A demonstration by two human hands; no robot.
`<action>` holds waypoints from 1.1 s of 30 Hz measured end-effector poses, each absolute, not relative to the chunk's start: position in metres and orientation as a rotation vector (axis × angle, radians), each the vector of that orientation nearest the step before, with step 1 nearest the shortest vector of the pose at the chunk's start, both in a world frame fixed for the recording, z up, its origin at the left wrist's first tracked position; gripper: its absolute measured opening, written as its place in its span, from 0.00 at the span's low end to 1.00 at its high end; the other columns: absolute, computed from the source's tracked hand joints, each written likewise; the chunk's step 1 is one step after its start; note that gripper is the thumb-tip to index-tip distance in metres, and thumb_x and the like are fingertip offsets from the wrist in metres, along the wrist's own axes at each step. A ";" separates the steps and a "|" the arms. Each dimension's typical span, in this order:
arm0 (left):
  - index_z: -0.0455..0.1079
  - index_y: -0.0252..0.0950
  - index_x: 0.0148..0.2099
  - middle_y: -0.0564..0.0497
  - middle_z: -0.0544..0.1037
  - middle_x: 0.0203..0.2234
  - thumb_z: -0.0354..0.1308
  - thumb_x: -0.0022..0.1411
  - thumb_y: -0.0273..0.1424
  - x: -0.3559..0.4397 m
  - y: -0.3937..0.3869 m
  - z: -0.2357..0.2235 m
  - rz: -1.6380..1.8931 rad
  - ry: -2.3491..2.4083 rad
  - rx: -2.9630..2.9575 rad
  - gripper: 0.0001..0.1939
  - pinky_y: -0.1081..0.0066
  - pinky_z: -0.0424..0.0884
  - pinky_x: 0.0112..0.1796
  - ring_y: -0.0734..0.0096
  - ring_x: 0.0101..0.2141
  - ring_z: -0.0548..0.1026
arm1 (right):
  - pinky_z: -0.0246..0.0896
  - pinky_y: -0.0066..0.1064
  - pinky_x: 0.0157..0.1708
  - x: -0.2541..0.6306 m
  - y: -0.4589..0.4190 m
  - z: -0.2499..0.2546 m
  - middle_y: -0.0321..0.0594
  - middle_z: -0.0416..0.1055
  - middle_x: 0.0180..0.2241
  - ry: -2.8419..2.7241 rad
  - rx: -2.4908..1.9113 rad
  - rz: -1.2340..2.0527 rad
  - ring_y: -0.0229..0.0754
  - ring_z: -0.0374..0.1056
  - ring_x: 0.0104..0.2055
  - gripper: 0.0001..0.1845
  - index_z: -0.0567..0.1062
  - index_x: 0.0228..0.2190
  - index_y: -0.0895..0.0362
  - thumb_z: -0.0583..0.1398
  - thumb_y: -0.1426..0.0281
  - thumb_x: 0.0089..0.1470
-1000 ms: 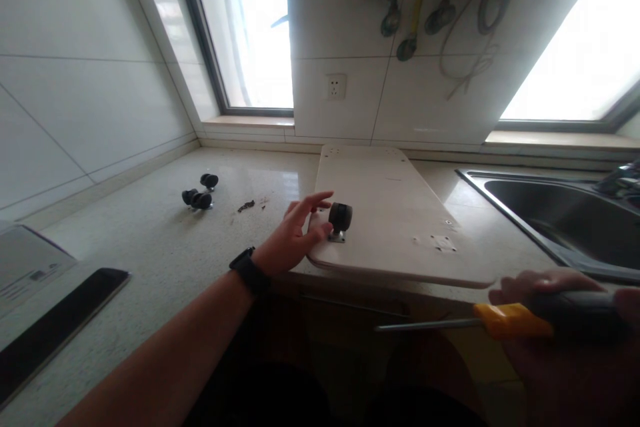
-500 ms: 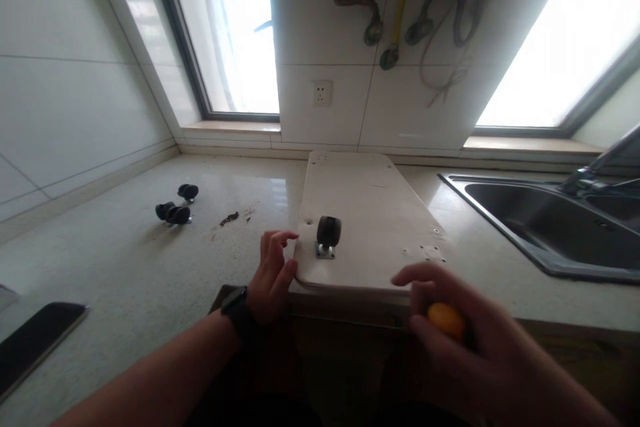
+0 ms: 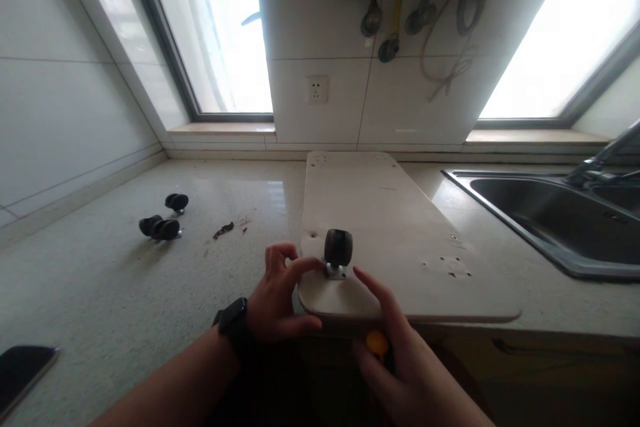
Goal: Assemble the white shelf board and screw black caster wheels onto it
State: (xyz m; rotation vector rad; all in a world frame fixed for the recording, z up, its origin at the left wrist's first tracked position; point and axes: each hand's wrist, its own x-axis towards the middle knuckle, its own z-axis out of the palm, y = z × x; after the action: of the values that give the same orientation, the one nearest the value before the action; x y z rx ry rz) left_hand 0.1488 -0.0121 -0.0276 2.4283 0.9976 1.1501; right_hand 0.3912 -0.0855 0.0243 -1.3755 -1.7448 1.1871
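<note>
A pale board (image 3: 370, 203) with rounded corners lies on the countertop. Near its front left corner a black swivel caster (image 3: 338, 248) stands upright on a metal plate. My left hand (image 3: 273, 300) rests at that corner, fingers apart; its index fingertip touches or nearly touches the caster plate, and its thumb is stretched along the board's front edge. Curled at the front edge, my right hand (image 3: 400, 347) holds a tool with a round orange end (image 3: 377, 344); the rest of it is hidden. Its index finger reaches over the board, just right of the caster.
Several loose casters (image 3: 163, 228) lie on the left of the countertop (image 3: 240, 193), with small dark debris (image 3: 223, 230) beside them. A dark flat object (image 3: 23, 373) sits at the left front. To the right is a metal sink (image 3: 530, 213) with a faucet (image 3: 595, 170).
My right hand has moved left, carrying the orange-ended tool, with its index finger now by the caster. My left index finger has shifted from the board's edge to the caster plate.
</note>
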 end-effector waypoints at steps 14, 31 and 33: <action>0.57 0.49 0.64 0.46 0.53 0.46 0.54 0.61 0.63 0.153 -0.009 -0.028 1.140 0.945 2.395 0.37 0.52 0.67 0.45 0.50 0.47 0.55 | 0.58 0.39 0.65 0.394 -0.078 0.018 0.40 0.66 0.64 -1.894 -1.290 1.090 0.46 0.63 0.65 0.40 0.54 0.69 0.46 0.56 0.72 0.58; 0.58 0.46 0.63 0.45 0.56 0.46 0.53 0.62 0.63 0.153 -0.011 -0.027 1.143 0.919 2.353 0.37 0.48 0.66 0.47 0.48 0.49 0.56 | 0.75 0.35 0.38 0.397 -0.081 0.029 0.41 0.78 0.35 -1.766 -1.418 1.217 0.48 0.77 0.38 0.46 0.48 0.72 0.47 0.60 0.60 0.59; 0.59 0.45 0.63 0.44 0.56 0.47 0.50 0.62 0.64 0.152 -0.012 -0.027 1.141 0.917 2.335 0.38 0.47 0.66 0.48 0.48 0.49 0.57 | 0.74 0.33 0.30 0.405 -0.084 0.032 0.38 0.76 0.30 -1.716 -1.432 1.366 0.44 0.75 0.29 0.49 0.37 0.73 0.48 0.58 0.56 0.61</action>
State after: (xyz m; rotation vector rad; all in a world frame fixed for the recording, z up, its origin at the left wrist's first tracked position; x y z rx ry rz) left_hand 0.1521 -0.0118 -0.0268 2.3346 0.9173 1.1413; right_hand 0.4047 -0.0836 0.0320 -1.4320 -1.7158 1.3655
